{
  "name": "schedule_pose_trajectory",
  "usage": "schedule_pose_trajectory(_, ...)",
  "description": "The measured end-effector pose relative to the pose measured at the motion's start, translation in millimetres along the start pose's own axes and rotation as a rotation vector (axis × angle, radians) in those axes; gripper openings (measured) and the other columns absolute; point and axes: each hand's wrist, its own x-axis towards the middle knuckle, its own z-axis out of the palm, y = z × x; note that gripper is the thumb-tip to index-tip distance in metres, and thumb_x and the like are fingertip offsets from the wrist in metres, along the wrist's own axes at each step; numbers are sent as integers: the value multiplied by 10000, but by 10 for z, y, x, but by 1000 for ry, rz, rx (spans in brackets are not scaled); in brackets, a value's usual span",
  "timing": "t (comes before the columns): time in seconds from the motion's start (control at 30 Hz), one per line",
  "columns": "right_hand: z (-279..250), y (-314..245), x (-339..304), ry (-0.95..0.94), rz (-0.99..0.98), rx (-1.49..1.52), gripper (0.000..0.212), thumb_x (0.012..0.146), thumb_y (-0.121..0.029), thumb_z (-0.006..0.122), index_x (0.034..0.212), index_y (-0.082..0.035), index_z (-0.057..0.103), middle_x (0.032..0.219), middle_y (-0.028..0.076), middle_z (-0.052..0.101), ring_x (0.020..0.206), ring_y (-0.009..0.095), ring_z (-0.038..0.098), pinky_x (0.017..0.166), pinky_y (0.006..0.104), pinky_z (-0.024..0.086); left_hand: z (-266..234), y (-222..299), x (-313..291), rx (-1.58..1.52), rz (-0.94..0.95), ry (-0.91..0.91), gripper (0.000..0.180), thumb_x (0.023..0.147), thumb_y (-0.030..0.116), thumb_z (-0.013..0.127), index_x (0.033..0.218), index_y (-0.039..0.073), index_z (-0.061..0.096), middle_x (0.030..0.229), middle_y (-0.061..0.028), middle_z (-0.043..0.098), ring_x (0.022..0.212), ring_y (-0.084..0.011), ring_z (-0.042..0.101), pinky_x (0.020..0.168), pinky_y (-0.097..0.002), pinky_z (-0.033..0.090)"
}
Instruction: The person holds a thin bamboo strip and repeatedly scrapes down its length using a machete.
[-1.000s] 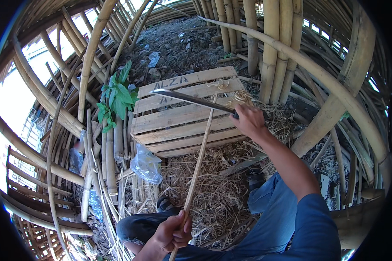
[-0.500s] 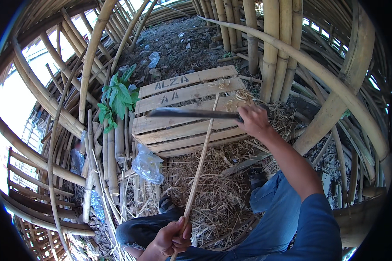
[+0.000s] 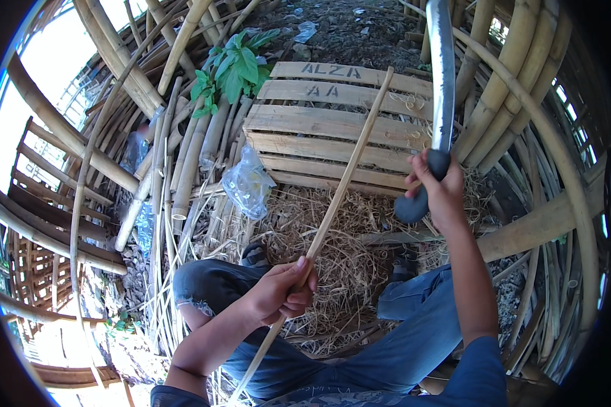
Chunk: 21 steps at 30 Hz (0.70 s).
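My left hand (image 3: 284, 292) is wrapped round a long, thin bamboo strip (image 3: 345, 180). The strip slants from my lap up to the far right, its upper end over a slatted wooden crate (image 3: 319, 117). In my right hand (image 3: 441, 186) is a machete (image 3: 442, 81) with a dark, rounded handle, gripped above the crate's right side. Its blade points up and away from me, apart from the strip. Curled shavings (image 3: 332, 234) cover the ground between my legs and the crate.
A crumpled clear plastic bag (image 3: 248, 183) lies left of the crate, by cut bamboo poles (image 3: 190, 163). Behind those grows a leafy green plant (image 3: 234, 68). Thick bamboo posts (image 3: 516, 74) stand at the right, and a curved pole (image 3: 570, 156) arches past them.
The machete has swung from lying level across the strip to pointing upward, off the strip. My left hand and the strip appear farther up in view, which has shifted.
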Motion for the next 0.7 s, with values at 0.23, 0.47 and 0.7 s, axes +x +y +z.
schedule_pose_trajectory(0.23, 403, 21, -391, -236, 100, -67, 285, 792, -156, 760, 882, -22, 526, 707, 39, 627, 473, 78, 559, 384, 211, 428, 130, 43, 279, 0, 76, -135, 498, 995, 493, 289, 922, 50, 504, 513, 26, 322, 421, -56, 262, 369, -203, 226)
schedule_pose_trajectory(0.47, 326, -49, -225, -231, 50, -17, 202, 795, -71, 722, 867, -17, 541, 628, 13, 561, 453, 60, 514, 383, 214, 397, 255, -6, 446, -4, 81, -224, 589, 991, 502, 274, 1093, -25, 516, 641, -26, 432, 527, -95, 372, 494, -233, 335)
schedule_pose_trajectory(0.7, 105, -157, 29, -75, 12, 75, 217, 776, -47, 732, 861, -29, 534, 675, 42, 582, 457, 82, 513, 396, 236, 407, 272, -110, 366, 216, -26, -125, 618, 991, 498, 276, 1136, -48, 527, 724, -60, 514, 657, -143, 475, 613, -263, 398)
